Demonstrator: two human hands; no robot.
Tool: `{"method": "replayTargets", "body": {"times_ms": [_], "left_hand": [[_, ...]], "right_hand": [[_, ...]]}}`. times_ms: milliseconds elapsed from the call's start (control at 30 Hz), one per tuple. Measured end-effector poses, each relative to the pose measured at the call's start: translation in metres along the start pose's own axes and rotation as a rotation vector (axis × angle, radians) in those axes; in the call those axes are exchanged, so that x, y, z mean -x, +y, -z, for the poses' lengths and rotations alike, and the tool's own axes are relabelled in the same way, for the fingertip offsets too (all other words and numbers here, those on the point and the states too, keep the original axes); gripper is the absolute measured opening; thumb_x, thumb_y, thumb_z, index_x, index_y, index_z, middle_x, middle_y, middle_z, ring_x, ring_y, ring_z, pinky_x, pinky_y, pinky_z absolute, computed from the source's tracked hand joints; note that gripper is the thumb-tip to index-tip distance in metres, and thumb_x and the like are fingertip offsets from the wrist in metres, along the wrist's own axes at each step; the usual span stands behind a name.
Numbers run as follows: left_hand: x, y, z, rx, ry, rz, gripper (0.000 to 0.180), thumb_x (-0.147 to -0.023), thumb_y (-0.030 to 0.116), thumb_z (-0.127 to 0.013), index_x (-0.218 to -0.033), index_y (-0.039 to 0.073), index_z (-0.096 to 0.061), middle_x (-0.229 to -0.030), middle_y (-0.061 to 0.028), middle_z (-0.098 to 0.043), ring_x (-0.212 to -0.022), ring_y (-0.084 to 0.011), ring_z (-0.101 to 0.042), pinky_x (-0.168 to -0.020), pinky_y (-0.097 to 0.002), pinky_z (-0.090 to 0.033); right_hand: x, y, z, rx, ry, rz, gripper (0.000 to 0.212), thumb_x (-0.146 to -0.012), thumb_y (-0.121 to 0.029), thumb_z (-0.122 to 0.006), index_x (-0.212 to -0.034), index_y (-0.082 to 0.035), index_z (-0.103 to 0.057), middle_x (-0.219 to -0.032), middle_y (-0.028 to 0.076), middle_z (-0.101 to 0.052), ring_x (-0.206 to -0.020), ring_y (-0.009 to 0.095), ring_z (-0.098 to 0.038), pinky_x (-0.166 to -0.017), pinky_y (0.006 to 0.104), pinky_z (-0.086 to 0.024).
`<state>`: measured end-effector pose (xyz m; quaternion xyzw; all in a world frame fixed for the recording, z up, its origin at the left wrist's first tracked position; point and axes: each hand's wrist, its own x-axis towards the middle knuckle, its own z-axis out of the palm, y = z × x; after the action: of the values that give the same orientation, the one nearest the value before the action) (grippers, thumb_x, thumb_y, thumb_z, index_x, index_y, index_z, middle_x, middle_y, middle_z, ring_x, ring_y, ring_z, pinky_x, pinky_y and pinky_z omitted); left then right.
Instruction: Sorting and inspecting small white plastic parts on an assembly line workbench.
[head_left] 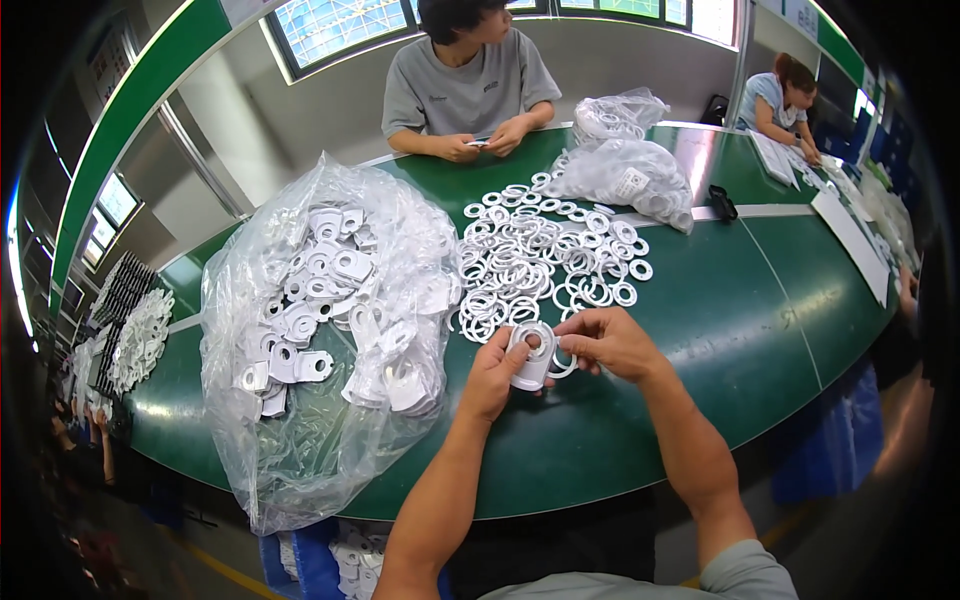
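Observation:
My left hand (490, 375) is closed on a white plastic plate (530, 371) with a round hole and a raised ring, its thumb lying over the face. On the plate's other side my right hand (610, 345) pinches a white ring (563, 366), which hangs partly hidden below the fingers. Just beyond both hands spreads a pile of loose white rings (520, 255). To the left, a large clear plastic bag (290, 455) lies opened out, holding many similar white plates (300, 365).
Bags of white rings (630, 180) stand at the far side of the green table (710, 310), near a small black object (722, 203). A co-worker (470, 90) sits opposite, another person (780, 105) far right. Stacked parts (142, 340) lie far left; a blue crate (318, 560) stands below.

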<state>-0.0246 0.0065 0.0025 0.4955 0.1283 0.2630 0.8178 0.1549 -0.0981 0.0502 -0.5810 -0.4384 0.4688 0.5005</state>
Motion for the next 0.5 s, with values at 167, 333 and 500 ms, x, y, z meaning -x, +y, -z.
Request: {"method": "replayTargets", "body": {"times_ms": [167, 333, 500], "left_hand": [[-0.004, -0.008, -0.002, -0.008, 0.117, -0.051, 0.024, -0.096, 0.018, -0.050, -0.112, 0.000, -0.050, -0.098, -0.0126, -0.062, -0.073, -0.0229, -0.068, -0.055, -0.0285, -0.054], [-0.013, -0.010, 0.004, 0.008, 0.120, 0.075, 0.030, -0.100, 0.024, -0.043, -0.117, 0.000, -0.045, -0.103, -0.0143, -0.061, -0.084, -0.0298, -0.068, -0.065, -0.0370, -0.059], [-0.010, -0.011, 0.000, 0.213, 0.098, 0.151, 0.049, -0.100, 0.042, -0.034, -0.122, -0.001, -0.043, -0.110, -0.0180, -0.061, -0.090, -0.0348, -0.066, -0.069, -0.0406, -0.059]], "right_hand": [[-0.007, 0.009, 0.014, 0.029, 0.207, -0.019, 0.016, -0.087, -0.010, -0.064, -0.096, 0.004, -0.062, -0.072, 0.007, -0.064, -0.060, 0.012, -0.062, -0.049, 0.0238, -0.048], [-0.011, 0.008, 0.012, -0.251, 0.283, 0.080, 0.016, -0.088, -0.013, -0.064, -0.093, 0.002, -0.058, -0.078, 0.008, -0.063, -0.065, 0.016, -0.064, -0.053, 0.0263, -0.053], [-0.019, 0.026, 0.001, -0.267, 0.281, 0.037, 0.018, -0.086, -0.013, -0.067, -0.091, 0.004, -0.062, -0.075, 0.008, -0.063, -0.063, 0.014, -0.062, -0.051, 0.0250, -0.051]]}}
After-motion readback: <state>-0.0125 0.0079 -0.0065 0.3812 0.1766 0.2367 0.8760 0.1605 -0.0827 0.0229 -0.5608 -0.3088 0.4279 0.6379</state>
